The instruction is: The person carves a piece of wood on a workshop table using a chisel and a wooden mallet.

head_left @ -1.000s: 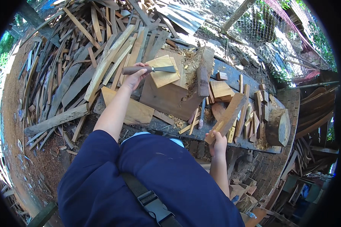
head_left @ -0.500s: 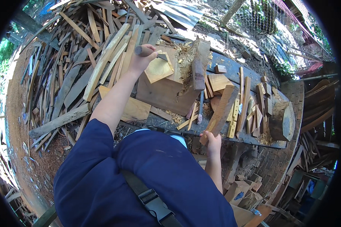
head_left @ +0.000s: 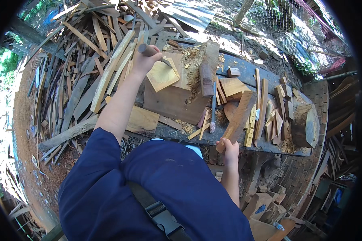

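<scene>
My left hand (head_left: 149, 61) is closed around the chisel (head_left: 145, 49), its dark rounded handle sticking out past the fist. The chisel's grey blade reaches onto a pale yellow wood block (head_left: 161, 77), near the block's far right edge. That block rests on a large brown timber block (head_left: 175, 100) strewn with chips. Closer to my body, my right hand (head_left: 230, 149) grips the near end of a thick brown wooden bar (head_left: 240, 118). The bar slants up and away over the bench, apart from the chisel.
An upright timber piece (head_left: 209, 68) stands right of the yellow block. Several wood strips (head_left: 263, 106) and offcuts lie on the dark bench (head_left: 229, 64), with a log (head_left: 305, 125) at its right end. A big scrap-wood pile (head_left: 82, 68) fills the left.
The chisel has turned in my left hand, so its blade shows narrower over the yellow block. My right hand still grips the bar. The whole view has shifted slightly.
</scene>
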`<move>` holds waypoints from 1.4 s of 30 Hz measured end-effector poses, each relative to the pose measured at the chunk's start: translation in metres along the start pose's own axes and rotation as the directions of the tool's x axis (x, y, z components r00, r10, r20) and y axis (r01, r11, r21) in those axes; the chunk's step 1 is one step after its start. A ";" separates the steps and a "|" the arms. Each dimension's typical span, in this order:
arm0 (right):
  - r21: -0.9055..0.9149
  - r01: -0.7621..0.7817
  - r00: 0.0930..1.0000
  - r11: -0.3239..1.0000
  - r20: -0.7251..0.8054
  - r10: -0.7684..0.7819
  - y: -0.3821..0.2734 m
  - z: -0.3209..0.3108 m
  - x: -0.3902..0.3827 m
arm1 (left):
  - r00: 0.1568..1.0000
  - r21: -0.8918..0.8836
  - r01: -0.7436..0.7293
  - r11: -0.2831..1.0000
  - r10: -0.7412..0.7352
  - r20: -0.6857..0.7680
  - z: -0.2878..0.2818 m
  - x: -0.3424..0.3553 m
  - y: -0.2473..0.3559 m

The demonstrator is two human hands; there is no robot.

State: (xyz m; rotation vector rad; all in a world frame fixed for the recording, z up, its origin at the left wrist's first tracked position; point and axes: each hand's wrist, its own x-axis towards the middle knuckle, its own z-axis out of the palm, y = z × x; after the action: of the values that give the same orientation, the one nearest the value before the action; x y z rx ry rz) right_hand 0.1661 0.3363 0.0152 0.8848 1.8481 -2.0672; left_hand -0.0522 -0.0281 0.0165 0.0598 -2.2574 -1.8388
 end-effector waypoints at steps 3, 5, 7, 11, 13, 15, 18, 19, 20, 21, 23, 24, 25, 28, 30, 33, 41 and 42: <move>0.015 0.001 0.999 1.000 0.043 -0.002 -0.001 0.000 0.005 | 0.998 0.053 0.044 0.998 -0.041 -0.052 0.003 0.008 -0.001; -0.007 0.000 0.998 1.000 0.057 0.000 -0.003 0.000 0.006 | 0.995 0.070 0.069 0.995 -0.064 -0.081 0.006 0.010 -0.004; -0.027 0.002 0.999 1.000 0.053 0.000 -0.008 0.002 0.005 | 0.990 0.070 0.053 0.996 -0.043 -0.136 0.010 0.013 -0.003; -0.057 0.105 0.991 0.993 0.086 -0.100 -0.010 0.006 0.008 | 0.998 0.108 0.024 0.994 -0.017 -0.064 0.021 0.016 0.003; -0.006 0.151 0.985 0.989 0.083 -0.150 -0.021 0.025 0.004 | 0.999 0.172 0.042 0.984 -0.043 0.002 0.023 0.028 0.000; 0.046 0.199 0.977 0.979 0.071 -0.202 -0.029 0.038 0.010 | 0.997 0.215 0.059 0.975 -0.066 0.026 0.025 0.035 0.000; 0.003 0.298 0.933 0.954 0.212 -0.292 -0.041 0.051 0.025 | 0.995 0.269 0.069 0.961 -0.085 0.049 0.028 0.040 0.000; -0.024 0.242 0.916 0.970 0.336 -0.220 -0.049 0.056 0.027 | 0.996 0.282 0.065 0.957 -0.081 0.045 0.029 0.041 -0.002; -0.060 0.189 0.880 0.980 0.453 -0.142 -0.057 0.061 0.027 | 0.996 0.279 0.061 0.958 -0.076 0.043 0.029 0.042 -0.004; -0.137 0.153 0.904 0.979 0.419 -0.082 -0.065 0.071 0.024 | 0.996 0.274 0.068 0.959 -0.083 0.045 0.028 0.042 -0.005; -0.150 0.219 0.896 0.964 0.422 -0.138 -0.070 0.083 0.025 | 0.995 0.264 0.073 0.962 -0.087 0.042 0.024 0.044 -0.006; -0.157 0.276 0.887 0.948 0.422 -0.189 -0.072 0.086 0.026 | 0.994 0.275 0.066 0.959 -0.086 0.063 0.024 0.044 -0.004; -0.161 0.280 0.885 0.946 0.425 -0.190 -0.077 0.089 0.026 | 0.993 0.287 0.059 0.956 -0.086 0.084 0.023 0.045 -0.002; -0.132 0.327 0.851 0.936 0.472 -0.231 -0.083 0.093 0.026 | 0.991 0.220 0.025 0.975 -0.053 0.124 0.021 0.048 0.003; -0.107 0.264 0.843 0.959 0.508 -0.176 -0.071 0.091 0.031 | 0.987 0.207 0.053 0.977 -0.082 0.136 0.018 0.049 0.006; -0.088 0.197 0.896 0.976 0.420 -0.143 -0.051 0.087 0.026 | 0.986 0.195 0.069 0.978 -0.097 0.136 0.015 0.047 0.004; -0.127 0.048 0.949 0.991 0.314 -0.006 -0.006 0.052 0.017 | 0.980 0.033 0.032 0.999 -0.038 0.198 -0.001 0.022 0.007; -0.129 0.045 0.950 0.991 0.313 -0.003 -0.006 0.050 0.015 | 0.972 0.080 0.015 0.997 -0.033 0.231 -0.002 0.015 0.017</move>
State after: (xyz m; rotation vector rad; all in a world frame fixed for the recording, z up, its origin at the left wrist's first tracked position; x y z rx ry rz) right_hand 0.1370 0.2931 0.0123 0.4701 1.8054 -1.9347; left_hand -0.0647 -0.0294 0.0358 -0.1221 -2.4950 -1.8552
